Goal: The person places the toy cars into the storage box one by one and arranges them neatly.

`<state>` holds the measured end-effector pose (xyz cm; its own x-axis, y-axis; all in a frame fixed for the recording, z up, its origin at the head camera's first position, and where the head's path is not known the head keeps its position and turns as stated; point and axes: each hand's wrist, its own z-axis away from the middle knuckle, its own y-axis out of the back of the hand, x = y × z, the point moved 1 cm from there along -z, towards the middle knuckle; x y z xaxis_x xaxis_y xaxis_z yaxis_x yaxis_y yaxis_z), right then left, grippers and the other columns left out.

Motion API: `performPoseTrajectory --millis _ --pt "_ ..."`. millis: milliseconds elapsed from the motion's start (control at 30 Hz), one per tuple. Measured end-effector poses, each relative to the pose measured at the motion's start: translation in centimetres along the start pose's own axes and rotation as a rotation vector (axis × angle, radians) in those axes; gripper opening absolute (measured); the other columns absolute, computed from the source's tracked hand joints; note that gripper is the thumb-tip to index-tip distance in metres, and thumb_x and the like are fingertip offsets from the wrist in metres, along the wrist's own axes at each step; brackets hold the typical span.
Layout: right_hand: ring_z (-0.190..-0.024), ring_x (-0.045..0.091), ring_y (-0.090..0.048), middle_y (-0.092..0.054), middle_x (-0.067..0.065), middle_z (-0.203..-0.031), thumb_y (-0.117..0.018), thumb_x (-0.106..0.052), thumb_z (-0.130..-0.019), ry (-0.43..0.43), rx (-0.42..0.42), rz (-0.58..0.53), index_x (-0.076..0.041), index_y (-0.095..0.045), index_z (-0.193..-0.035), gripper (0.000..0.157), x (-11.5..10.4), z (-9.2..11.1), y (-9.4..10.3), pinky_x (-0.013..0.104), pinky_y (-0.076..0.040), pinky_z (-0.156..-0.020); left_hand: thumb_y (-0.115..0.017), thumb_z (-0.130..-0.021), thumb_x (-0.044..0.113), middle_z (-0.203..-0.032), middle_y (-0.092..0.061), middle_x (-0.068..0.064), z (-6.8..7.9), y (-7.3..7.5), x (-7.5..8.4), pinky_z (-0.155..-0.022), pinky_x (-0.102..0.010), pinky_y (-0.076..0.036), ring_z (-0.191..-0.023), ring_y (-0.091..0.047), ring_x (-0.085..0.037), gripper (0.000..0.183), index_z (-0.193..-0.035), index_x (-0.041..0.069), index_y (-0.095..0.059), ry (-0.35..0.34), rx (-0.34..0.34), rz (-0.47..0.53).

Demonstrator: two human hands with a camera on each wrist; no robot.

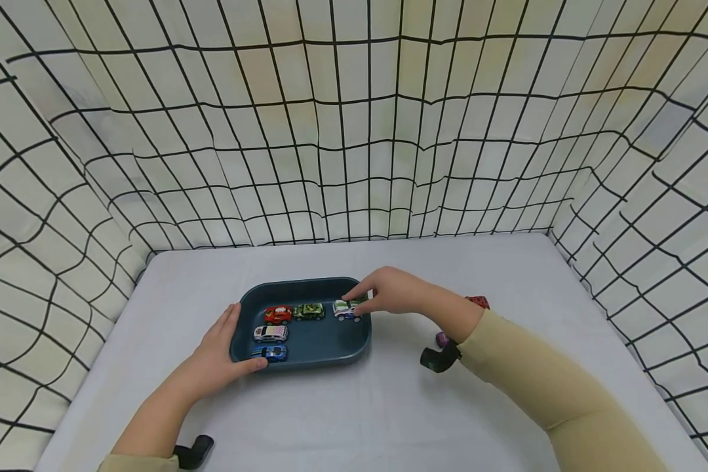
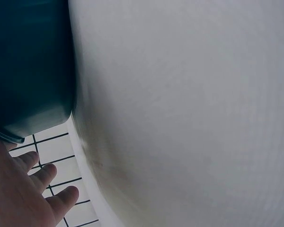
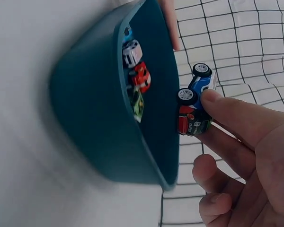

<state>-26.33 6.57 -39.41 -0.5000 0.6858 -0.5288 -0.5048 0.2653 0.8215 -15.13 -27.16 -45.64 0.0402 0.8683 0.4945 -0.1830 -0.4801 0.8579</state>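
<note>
toy car is pinched by right hand; tray is apparently steadied by left hand, fingers spread.

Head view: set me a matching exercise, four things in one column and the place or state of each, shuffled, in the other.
Things:
1. Right hand
2. Camouflage car
3. Left hand
4. Blue car

Place or state:
A. Rests at the left end of the tray
B. Lies in the tray, closest to its near edge
C. Pinches a blue-and-white car
D. Lies just right of the red car

Pairs: 1-C, 2-D, 3-A, 4-B
</note>
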Motion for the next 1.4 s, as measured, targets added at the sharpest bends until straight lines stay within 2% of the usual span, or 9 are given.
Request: performPoseTrajectory --millis 100,233,333,667,900,1267,1400 --pt "-0.083 0.011 -0.058 -0.07 -0.017 -0.103 -0.074 -0.039 -0.09 0.027 -0.011 0.01 -0.037 -0.071 -0.122 0.033 -1.0 -1.5 -1.0 0.028 -0.05 -0.071 -0.074 -0.075 0.067 -0.161 -0.003 -0.029 -0.1 -0.1 -0.1 -0.107 -0.073 -0.02 -0.143 -0.011 -0.055 0.13 -0.158 0.0 0.001 0.004 -0.002 0.003" --pt "-0.108 0.007 -0.06 -0.068 -0.016 -0.12 -0.073 -0.04 -0.09 0.039 -0.02 0.047 -0.036 -0.072 -0.122 0.033 -2.2 -3.2 -2.5 0.03 -0.049 -0.094 -0.074 -0.075 0.066 -0.162 -0.004 -0.029 -0.2 -0.2 -0.2 -0.107 -0.073 -0.02 -0.143 -0.012 -0.055 0.13 -0.158 0.0 0.001 0.002 -0.001 0.007" --pt "-0.121 0.008 -0.057 -0.067 -0.016 -0.124 -0.073 -0.041 -0.09 0.034 -0.024 0.075 -0.035 -0.072 -0.122 0.033 -2.8 -4.2 -3.5 0.033 -0.045 -0.104 -0.074 -0.075 0.066 -0.161 -0.004 -0.029 -0.2 -0.2 -0.3 -0.107 -0.073 -0.021 -0.143 -0.012 -0.055 0.129 -0.158 0.0 0.001 0.002 0.001 0.007" --pt "-0.117 0.004 -0.058 -0.068 -0.016 -0.119 -0.073 -0.041 -0.09 0.004 -0.044 0.107 -0.033 -0.073 -0.12 0.031 -4.0 -6.3 -5.8 0.027 -0.046 -0.101 -0.075 -0.075 0.065 -0.161 -0.006 -0.03 -0.2 -0.1 -0.4 -0.107 -0.073 -0.022 -0.143 -0.014 -0.055 0.13 -0.158 0.0 0.0 -0.008 0.01 0.0" --pt "-0.101 0.0 -0.062 -0.07 -0.015 -0.115 -0.072 -0.038 -0.091 0.002 -0.075 0.143 -0.028 -0.074 -0.12 0.03 -4.3 -6.3 -6.8 0.022 -0.05 -0.088 -0.074 -0.074 0.068 -0.161 -0.006 -0.03 -0.1 -0.1 -0.6 -0.107 -0.072 -0.023 -0.143 -0.014 -0.054 0.131 -0.158 0.002 0.002 -0.003 0.012 -0.002" --pt "-0.098 0.001 -0.06 -0.069 -0.014 -0.114 -0.072 -0.038 -0.092 0.008 -0.067 0.169 -0.029 -0.074 -0.12 0.03 -4.3 -6.4 -7.6 0.023 -0.05 -0.086 -0.074 -0.075 0.067 -0.161 -0.005 -0.03 0.0 0.0 -0.7 -0.108 -0.072 -0.021 -0.143 -0.013 -0.054 0.13 -0.158 0.001 0.001 0.002 0.01 0.001" --pt "-0.093 0.002 -0.057 -0.066 -0.013 -0.108 -0.072 -0.039 -0.091 0.019 -0.049 0.212 -0.03 -0.074 -0.12 0.03 -4.1 -6.2 -7.8 0.022 -0.05 -0.08 -0.073 -0.074 0.069 -0.161 -0.005 -0.03 -0.2 -0.2 -0.8 -0.108 -0.072 -0.022 -0.143 -0.013 -0.054 0.131 -0.158 0.002 0.002 0.003 0.008 0.002"
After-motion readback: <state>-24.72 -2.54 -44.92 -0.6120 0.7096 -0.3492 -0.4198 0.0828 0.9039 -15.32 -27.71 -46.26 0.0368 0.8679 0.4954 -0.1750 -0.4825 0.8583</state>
